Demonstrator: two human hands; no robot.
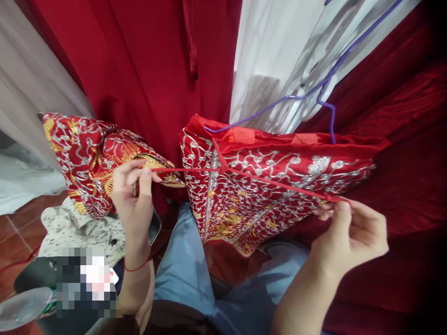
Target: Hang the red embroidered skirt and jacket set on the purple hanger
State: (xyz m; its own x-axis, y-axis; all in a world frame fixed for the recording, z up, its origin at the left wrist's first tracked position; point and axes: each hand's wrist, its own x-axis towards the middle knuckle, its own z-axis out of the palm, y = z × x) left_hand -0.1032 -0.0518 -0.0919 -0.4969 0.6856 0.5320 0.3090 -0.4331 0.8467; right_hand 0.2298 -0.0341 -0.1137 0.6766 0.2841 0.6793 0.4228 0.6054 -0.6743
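Note:
My left hand (pixel 133 193) pinches one end of a thin red cord (pixel 258 179) between thumb and fingers. The other end of the cord is pinched by my right hand (pixel 351 230) at the lower right. The cord runs taut across a red garment with gold and silver embroidery (pixel 258 195), which hangs on a purple wire hanger (pixel 324 93). A second embroidered part of the garment (pixel 87 158) bunches behind my left hand.
Plain red fabric (pixel 146 60) and a white garment under clear plastic (pixel 279 60) hang behind. Dark red cloth (pixel 412 163) fills the right side. A spotted white garment (pixel 73 228) lies on the tiled floor at the lower left. My legs in blue jeans (pixel 188 270) are below.

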